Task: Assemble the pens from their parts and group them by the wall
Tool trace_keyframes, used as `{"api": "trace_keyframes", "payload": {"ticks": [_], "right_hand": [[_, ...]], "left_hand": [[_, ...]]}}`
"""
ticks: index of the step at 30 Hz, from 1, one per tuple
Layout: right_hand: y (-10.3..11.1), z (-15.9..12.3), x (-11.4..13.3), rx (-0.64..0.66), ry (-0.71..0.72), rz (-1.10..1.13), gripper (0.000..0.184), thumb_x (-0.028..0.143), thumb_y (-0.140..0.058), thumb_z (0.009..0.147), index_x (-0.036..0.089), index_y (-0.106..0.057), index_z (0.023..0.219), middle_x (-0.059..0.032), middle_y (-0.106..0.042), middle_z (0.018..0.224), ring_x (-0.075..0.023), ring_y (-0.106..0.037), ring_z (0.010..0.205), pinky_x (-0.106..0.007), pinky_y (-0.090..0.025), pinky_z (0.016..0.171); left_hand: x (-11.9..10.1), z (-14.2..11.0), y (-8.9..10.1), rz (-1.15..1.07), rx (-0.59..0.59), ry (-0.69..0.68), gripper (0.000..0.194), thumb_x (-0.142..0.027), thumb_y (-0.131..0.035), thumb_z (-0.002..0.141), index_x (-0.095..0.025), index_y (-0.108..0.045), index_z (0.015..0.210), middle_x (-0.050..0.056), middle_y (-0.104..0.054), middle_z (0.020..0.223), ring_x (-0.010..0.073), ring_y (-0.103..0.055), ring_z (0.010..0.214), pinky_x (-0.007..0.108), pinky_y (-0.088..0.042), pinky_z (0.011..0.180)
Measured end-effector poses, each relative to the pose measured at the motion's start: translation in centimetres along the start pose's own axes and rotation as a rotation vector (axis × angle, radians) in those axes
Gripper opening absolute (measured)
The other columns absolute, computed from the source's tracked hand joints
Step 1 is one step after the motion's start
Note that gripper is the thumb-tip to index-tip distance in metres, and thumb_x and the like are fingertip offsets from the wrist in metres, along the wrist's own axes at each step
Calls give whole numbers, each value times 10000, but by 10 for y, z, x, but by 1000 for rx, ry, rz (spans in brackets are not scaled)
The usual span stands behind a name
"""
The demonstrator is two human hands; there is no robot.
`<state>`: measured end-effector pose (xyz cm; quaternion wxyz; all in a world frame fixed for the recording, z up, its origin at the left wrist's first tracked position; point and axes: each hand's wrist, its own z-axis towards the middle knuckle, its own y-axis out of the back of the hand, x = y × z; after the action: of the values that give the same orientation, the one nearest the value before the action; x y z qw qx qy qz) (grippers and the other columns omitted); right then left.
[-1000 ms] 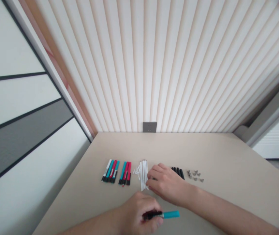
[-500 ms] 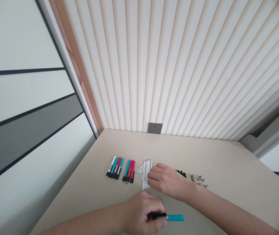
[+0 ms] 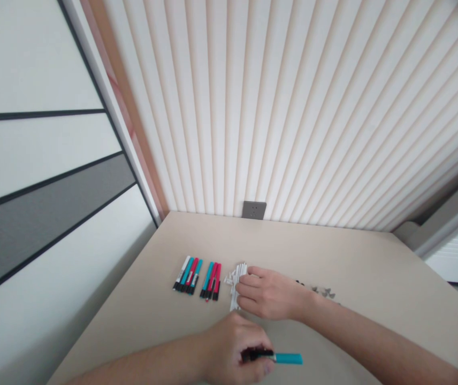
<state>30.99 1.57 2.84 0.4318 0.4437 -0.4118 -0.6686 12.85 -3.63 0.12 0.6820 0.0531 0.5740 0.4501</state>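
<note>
just now slid a touch toward nine o'clock: right hand (image 3: 269, 293), curled over white rods (image 3: 240, 274) at twelve o'clock from the left hand (image 3: 237, 345), so apparently turning attention to those white rods; cannot tell if pinching any. gripped in the left hand: a black-and-teal pen (image 3: 289, 358), teal end pointing to three o'clock. lying around eleven o'clock from there: two rows of coloured pens (image 3: 198, 267), some with pale labels (image 3: 190, 277), brand and wording too small to read.
</note>
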Motion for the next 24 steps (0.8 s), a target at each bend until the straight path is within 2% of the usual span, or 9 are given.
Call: {"api": "trace_keyframes", "payload": {"ticks": [2, 5, 9, 12, 14, 18, 24], "right_hand": [[6, -3, -4, -49, -40, 35, 219, 144, -403, 1009, 160, -601, 916, -73, -663, 949, -184, -574, 919, -345, -428, 870], [17, -18, -7, -137, -225, 111, 217, 126, -371, 1011, 156, -581, 1053, -90, -675, 989, -195, -586, 969, -382, -439, 929], [14, -60, 5, -317, -606, 171, 162, 139, -458, 982, 183, -567, 1094, -70, -656, 907, -179, -604, 799, -317, -504, 734], [3, -91, 24, -422, -846, 220, 207, 145, -445, 978, 196, -566, 1138, -90, -638, 979, -184, -631, 847, -303, -528, 739], [-1, -103, 35, -415, -877, 240, 246, 144, -430, 978, 208, -575, 1167, -98, -637, 1021, -191, -641, 876, -306, -537, 752], [2, -104, 45, -391, -795, 285, 271, 109, -481, 958, 215, -588, 1184, -93, -664, 1016, -190, -648, 868, -325, -537, 776], [2, -94, 49, -411, -746, 305, 305, 75, -539, 931, 198, -559, 1209, -75, -695, 951, -181, -637, 795, -342, -514, 735]], "left_hand": [[1, -1, 0, -15, -13, 15, 296, -390, -491, 916, -170, -689, 915, 15, -594, 610, 128, -517, 499, 215, -447, 554], [2, -1, 1, -40, -61, 49, 263, -368, -532, 901, -159, -683, 949, 10, -559, 649, 123, -489, 538, 214, -436, 573], [3, 1, 6, -56, -183, 169, 205, -306, -562, 909, -154, -679, 981, 22, -536, 746, 118, -487, 602, 209, -420, 588], [4, 3, 10, -25, -281, 277, 175, -270, -580, 916, -177, -686, 1020, 29, -555, 809, 122, -511, 653, 217, -422, 634], [6, 5, 11, -17, -336, 332, 159, -256, -584, 918, -187, -688, 1017, 30, -567, 832, 129, -528, 683, 224, -422, 653], [9, 7, 13, -64, -389, 408, 149, -257, -572, 931, -190, -684, 1004, 31, -581, 853, 138, -550, 714, 223, -420, 637], [11, 7, 14, -73, -371, 438, 144, -269, -578, 933, -196, -685, 994, 26, -579, 841, 140, -548, 719, 224, -415, 633]]}}
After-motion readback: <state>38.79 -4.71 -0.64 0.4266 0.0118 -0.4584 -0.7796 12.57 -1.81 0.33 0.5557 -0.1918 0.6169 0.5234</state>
